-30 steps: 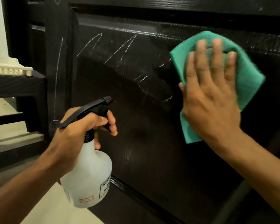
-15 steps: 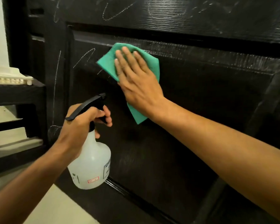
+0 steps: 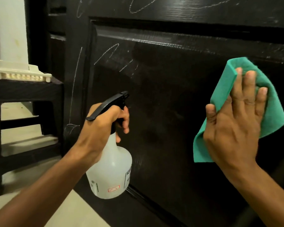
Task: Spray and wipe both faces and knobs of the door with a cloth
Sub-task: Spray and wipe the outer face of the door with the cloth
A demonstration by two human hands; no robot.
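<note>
Dark brown panelled door (image 3: pixel 170 112) fills most of the view, wood-grain face, raised moulding framing a recessed panel. White chalk-like scribbles (image 3: pixel 108 54) on the upper left of the panel, more along the top rail and a long thin line down the left stile. Faint wet-looking streaks on the panel's top bevel. No knob in view.

Left of the door: dark stool or small table (image 3: pixel 23 89), slatted legs, standing on a pale tiled floor (image 3: pixel 82 208). White plastic tray (image 3: pixel 18 72) sits on top of it. Cream wall behind, far left.

Right hand (image 3: pixel 234 122), fingers straight and spread, palm flat, pressing a green cloth (image 3: pixel 223 94) against the right side of the door panel. Cloth is folded; its edges stick out above, left of and below the hand, the thumb lies over its left edge, and the lower corner hangs below the palm. Cloth is touching the door face, well right of the scribbles.

Left hand (image 3: pixel 105 122) wrapped round the neck of a spray bottle (image 3: pixel 111 169), fingers curled under the black trigger head (image 3: pixel 111 102), grip closed on it. Bottle is translucent white, round-bodied, roughly upright, small red-edged label low on its front and a black-printed label on its right side; print too small to read. Nozzle points at the door, near the panel's centre-left; whether it touches the door cannot be told. Bottle hangs just beside the lower moulding, left of the cloth and well apart from it.

Both forearms bare, entering from the near bottom corners.
</note>
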